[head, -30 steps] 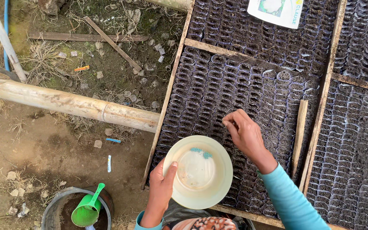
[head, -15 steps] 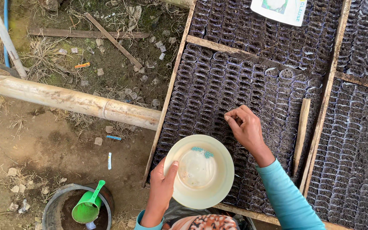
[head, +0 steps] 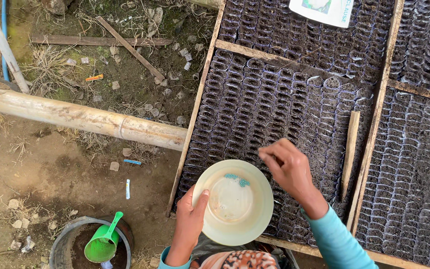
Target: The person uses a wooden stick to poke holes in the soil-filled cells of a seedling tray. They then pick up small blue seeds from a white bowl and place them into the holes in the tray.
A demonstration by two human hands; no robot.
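My left hand (head: 190,219) grips the near-left rim of a cream plastic bowl (head: 234,201), thumb inside it. A few small teal seeds (head: 237,179) lie near the bowl's far rim. My right hand (head: 288,167), in a teal sleeve, hovers just right of the bowl with its fingertips pinched together over the rows of small soil-filled seedling bags (head: 274,109). Whether a seed is between the fingertips is too small to tell. The bags stand packed in a wooden-framed bed (head: 197,99).
A thin wooden stick (head: 349,152) lies on the bags to the right. A white seed packet (head: 322,10) rests at the top. A bamboo pole (head: 75,117) crosses the dirt at left. A bucket of soil (head: 63,246) with a green scoop (head: 103,241) sits bottom left.
My right hand has pulled back from the bags toward the bowl, moving down and nearer to me. The left hand and bowl have stayed put.
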